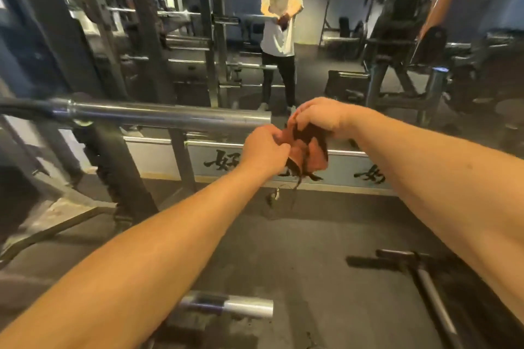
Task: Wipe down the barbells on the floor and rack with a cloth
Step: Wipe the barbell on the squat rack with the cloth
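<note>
Head view: left hand (pixel 265 150) and right hand (pixel 317 119) both pinch the cloth (pixel 312 153), just beside the barbell (pixel 170 116).

1 head-worn wide-angle camera looks forward and down, near the racked barbell (pixel 170 116), facing a mirror (pixel 312 88).

Black brush characters stand on the pale strip (pixel 158 154) below the mirror (pixel 326 65); one reads 好 (pixel 224 163), the rest are partly hidden.
</note>
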Tool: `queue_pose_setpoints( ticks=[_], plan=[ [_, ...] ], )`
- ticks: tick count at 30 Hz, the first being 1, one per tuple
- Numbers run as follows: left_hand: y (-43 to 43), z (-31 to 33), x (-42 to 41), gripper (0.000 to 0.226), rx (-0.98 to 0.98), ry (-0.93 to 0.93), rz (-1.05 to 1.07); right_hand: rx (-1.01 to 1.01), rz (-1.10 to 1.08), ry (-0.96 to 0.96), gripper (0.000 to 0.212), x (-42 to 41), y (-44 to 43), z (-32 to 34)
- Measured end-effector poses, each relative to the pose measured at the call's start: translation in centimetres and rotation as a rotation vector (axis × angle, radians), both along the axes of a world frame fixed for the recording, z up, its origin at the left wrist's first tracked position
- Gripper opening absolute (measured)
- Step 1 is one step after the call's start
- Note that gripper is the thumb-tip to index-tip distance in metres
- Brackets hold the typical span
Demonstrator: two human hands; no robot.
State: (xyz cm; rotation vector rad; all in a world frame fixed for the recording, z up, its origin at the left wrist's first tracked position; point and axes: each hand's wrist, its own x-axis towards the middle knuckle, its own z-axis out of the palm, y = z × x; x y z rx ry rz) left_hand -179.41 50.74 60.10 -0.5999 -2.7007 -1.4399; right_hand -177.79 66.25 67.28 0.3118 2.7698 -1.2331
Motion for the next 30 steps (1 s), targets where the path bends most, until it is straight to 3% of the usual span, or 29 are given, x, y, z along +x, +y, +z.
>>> queue_pose_setpoints(
  ticks=[5,9,12,15,19,23,30],
  plan=[
    [-3.8,3.8,-0.3,0.021,0.084,0.128,-0.052,0.257,-0.015,0.116,0.009,-0.9,-3.4,5.7],
    [-7.0,7.4,-2.8,0.013,0.213,0.215,0.048,0.360,0.054,0.248,0.023,-2.4,-5.7,9.6],
    [-8.8,9.2,-4.6,0.015,0.246,0.270,0.118,0.406,0.053,0.454,0.026,-4.0,-7.3,10.9],
    [-11.4,8.7,-6.8,0.028,-0.012,0.307,0.168,0.419,0.035,0.631,0.027,-4.7,-9.1,10.0],
    [-15.3,5.6,-7.7,0.034,-0.451,0.411,0.188,0.535,0.339,0.347,0.041,-4.9,-11.0,2.4],
    [-19.1,3.7,-8.6,0.026,-0.505,0.473,0.198,0.804,0.343,0.355,0.058,-5.8,-10.7,-2.8],
    [-25.5,3.4,-12.7,0.031,-0.582,0.567,0.171,1.026,0.177,0.383,0.073,-7.6,-14.5,-4.0]
  ],
)
